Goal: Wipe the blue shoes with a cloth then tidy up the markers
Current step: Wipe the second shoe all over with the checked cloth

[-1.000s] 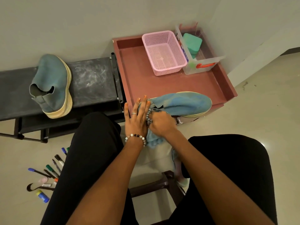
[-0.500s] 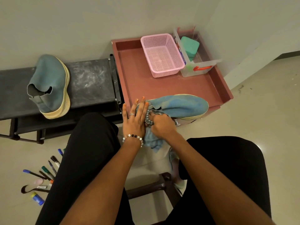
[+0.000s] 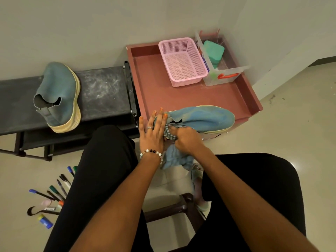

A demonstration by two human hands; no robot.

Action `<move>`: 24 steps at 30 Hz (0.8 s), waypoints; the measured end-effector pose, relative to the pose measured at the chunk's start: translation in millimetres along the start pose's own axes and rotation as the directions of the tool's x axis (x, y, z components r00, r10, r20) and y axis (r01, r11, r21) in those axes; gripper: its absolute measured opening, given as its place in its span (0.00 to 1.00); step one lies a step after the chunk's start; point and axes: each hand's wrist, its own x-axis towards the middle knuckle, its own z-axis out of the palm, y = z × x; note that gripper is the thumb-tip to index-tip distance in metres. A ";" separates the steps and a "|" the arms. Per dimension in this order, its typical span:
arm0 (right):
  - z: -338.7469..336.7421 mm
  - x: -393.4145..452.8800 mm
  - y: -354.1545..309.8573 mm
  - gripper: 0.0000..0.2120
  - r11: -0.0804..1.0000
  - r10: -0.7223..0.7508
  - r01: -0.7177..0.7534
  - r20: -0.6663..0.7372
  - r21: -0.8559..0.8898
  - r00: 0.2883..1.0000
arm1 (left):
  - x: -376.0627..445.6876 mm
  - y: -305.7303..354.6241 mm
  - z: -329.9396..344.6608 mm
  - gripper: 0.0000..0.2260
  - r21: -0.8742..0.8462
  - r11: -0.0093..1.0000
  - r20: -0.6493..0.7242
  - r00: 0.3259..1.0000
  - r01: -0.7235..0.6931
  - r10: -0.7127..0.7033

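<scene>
Right hand (image 3: 187, 140) is curled into a fist around a bunched blue cloth (image 3: 175, 158), pressing it against the heel end of a blue shoe (image 3: 201, 118); the loose end of the cloth hangs down between the knees. Left hand (image 3: 152, 133) lies flat with fingers spread, palm down on the heel of the same shoe, steadying it; it wears a ring and a beaded bracelet (image 3: 151, 153) at the wrist. This shoe lies on its side along the front edge of a reddish-brown tray-topped worktop (image 3: 181, 97), toe pointing right, its pale sole turned away from the person.

Further back on that worktop stands a pink mesh basket (image 3: 182, 61), and just beside it on the right a clear plastic box (image 3: 221, 70) with a red handle, holding a green block (image 3: 213, 51). A label runs along the box's side, but its writing is too small to read.

To the left, on a dark scuffed worktop (image 3: 101, 91), the second blue shoe (image 3: 58, 95) rests on its side, its yellowish sole facing right.

On the floor at lower left, beside the person's left leg in black trousers, lie scattered markers (image 3: 54, 193) with blue, green, black and orange caps, and a small blue and yellow tube (image 3: 45, 221).
</scene>
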 end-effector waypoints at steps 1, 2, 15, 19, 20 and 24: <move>-3.2 -2.4 10.2 0.21 0.999 -0.021 0.023 0.037 -0.048 0.999 | -0.4 0.4 0.4 0.30 -0.011 1.000 -0.012 1.000 0.000 0.000; -7.4 -4.6 18.6 0.20 0.995 -0.023 0.028 0.058 -0.092 0.998 | -0.3 0.6 0.7 0.30 -0.014 1.000 -0.027 1.000 0.005 -0.006; -5.4 6.5 25.6 0.21 0.992 -0.042 0.037 0.033 0.117 0.999 | -0.5 -0.2 0.5 0.36 0.049 0.999 -0.033 0.999 0.020 -0.019; -9.1 -7.9 48.9 0.17 0.833 0.046 0.001 -0.071 0.554 0.996 | 0.5 1.0 -15.4 0.36 -0.015 1.000 0.037 0.999 0.002 -0.001; -10.5 -13.4 50.9 0.14 0.670 0.149 -0.038 -0.085 0.742 0.985 | 0.8 2.9 -21.3 0.34 -0.050 0.999 0.078 0.997 -0.003 0.007; -32.1 -36.2 55.9 0.07 -0.141 0.324 0.126 -0.074 0.982 0.943 | 10.8 1.7 -66.5 0.31 -0.328 0.945 0.153 0.986 -0.011 0.065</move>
